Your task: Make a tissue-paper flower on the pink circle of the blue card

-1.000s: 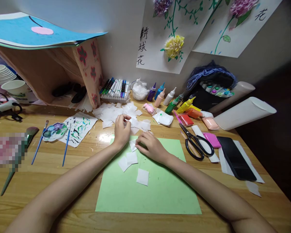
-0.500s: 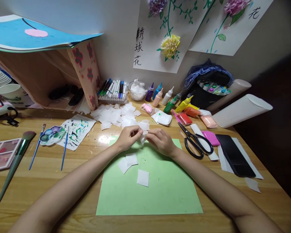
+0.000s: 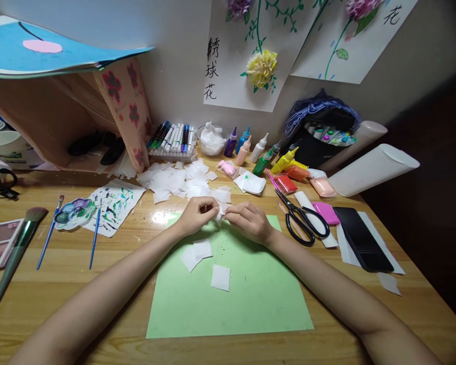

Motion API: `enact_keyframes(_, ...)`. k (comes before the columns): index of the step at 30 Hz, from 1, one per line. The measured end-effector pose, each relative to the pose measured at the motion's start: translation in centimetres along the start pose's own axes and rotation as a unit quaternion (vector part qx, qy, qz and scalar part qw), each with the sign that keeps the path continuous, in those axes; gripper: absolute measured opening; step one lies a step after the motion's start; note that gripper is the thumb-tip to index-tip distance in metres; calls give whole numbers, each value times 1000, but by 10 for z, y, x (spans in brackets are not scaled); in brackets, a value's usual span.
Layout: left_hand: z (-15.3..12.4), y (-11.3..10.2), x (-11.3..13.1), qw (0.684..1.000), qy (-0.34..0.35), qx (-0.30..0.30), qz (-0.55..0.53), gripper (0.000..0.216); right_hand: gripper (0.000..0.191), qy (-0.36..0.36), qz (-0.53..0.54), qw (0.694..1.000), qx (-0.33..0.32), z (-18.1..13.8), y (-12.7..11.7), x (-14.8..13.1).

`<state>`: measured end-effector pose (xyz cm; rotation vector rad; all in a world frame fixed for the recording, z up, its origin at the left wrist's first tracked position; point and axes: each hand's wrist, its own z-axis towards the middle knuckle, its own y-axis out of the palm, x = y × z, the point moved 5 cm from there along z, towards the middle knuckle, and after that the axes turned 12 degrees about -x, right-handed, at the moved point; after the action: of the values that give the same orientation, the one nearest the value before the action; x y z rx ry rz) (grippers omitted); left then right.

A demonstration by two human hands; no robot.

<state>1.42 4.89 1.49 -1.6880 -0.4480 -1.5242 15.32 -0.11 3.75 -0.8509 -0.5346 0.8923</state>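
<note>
My left hand (image 3: 197,213) and my right hand (image 3: 249,221) meet above the far edge of a green paper sheet (image 3: 251,294). Both pinch one small white tissue piece (image 3: 221,212) between their fingertips. Three white tissue squares (image 3: 205,256) lie on the green sheet just below my hands. A loose pile of white tissue squares (image 3: 178,180) is spread on the wooden desk (image 3: 79,289) beyond my left hand.
Black scissors (image 3: 302,220), a pink block (image 3: 327,213) and a black phone (image 3: 363,246) lie to the right. Paint bottles (image 3: 258,152), a marker tray (image 3: 173,139) and a tissue bowl (image 3: 212,142) line the wall. Brushes (image 3: 95,238), a palette (image 3: 74,212) and painted paper (image 3: 116,203) are left.
My right hand lifted off the green sheet and came up to my left hand; both now pinch one tissue piece together. The view shifted slightly.
</note>
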Motion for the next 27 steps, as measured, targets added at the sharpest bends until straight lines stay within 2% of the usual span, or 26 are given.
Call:
enact_keyframes(5, 0, -2, -2, 1000, -7, 18, -18, 23, 15, 13, 80, 997, 18, -5, 2, 3)
enact_keyframes(8, 0, -7, -7, 998, -15, 59, -27, 22, 25, 55, 196, 976, 76, -9, 1, 6)
enact_keyframes(10, 0, -9, -10, 996, -18, 80, -22, 21, 30, 128, 286, 941, 130, -12, 1, 12)
enact_keyframes(13, 1, -8, -9, 998, -10, 62, -2, 21, 24, 274, 409, 855, 162, -16, 9, 22)
enact_keyframes(15, 2, -1, -5, 999, -1, -2, 36, 22, 16, 342, 479, 799, 127, -16, 19, 27)
enact_keyframes(17, 2, 7, 0, 993, 7, -61, 96, 24, 14, 381, 529, 754, 75, -14, 28, 30)
enact_keyframes(19, 0, 7, 6, 988, 22, -53, 141, 23, 18, 412, 551, 725, 41, -14, 34, 33)
enact_keyframes(21, -2, 2, 12, 987, 41, 13, 157, 15, 21, 427, 552, 716, 26, -13, 38, 35)
enact_keyframes(23, -4, -2, 15, 983, 48, 70, 164, 16, 22, 428, 545, 721, 13, -13, 39, 34)
enact_keyframes(27, -2, -2, 10, 979, 36, 87, 182, 16, 24, 402, 529, 747, -31, -11, 40, 30)
